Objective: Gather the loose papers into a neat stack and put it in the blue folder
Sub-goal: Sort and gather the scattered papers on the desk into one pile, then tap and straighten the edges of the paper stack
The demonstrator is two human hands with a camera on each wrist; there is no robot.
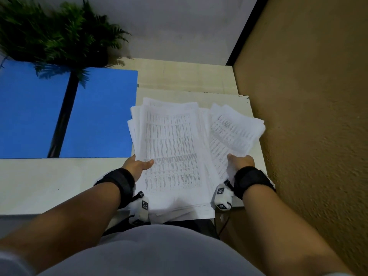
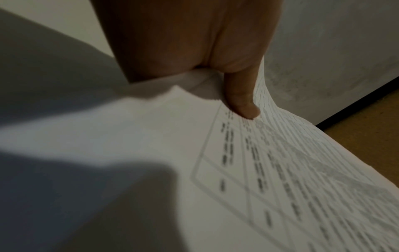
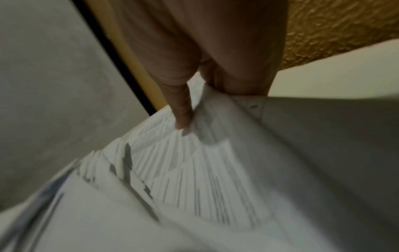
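While the folder point(image 1: 95, 114) lies open at the table's point(image 1: 39, 182) far left, a sheaf point(image 1: 171, 148) is pinched by the left hand point(image 1: 137, 164). A smaller bundle point(image 1: 233, 132) is gripped by the right hand point(image 1: 242, 161), just right of the sheaf.

1. Papers point(image 1: 171, 144): thin white paper, matt, printed tables.
2. Folder point(image 1: 99, 116): blue, smooth, matt.
3. Table point(image 1: 39, 184): pale, smooth.
4. Wall point(image 1: 308, 116): tan, rough textured.
5. Wrist straps point(image 1: 121, 184): black cloth.
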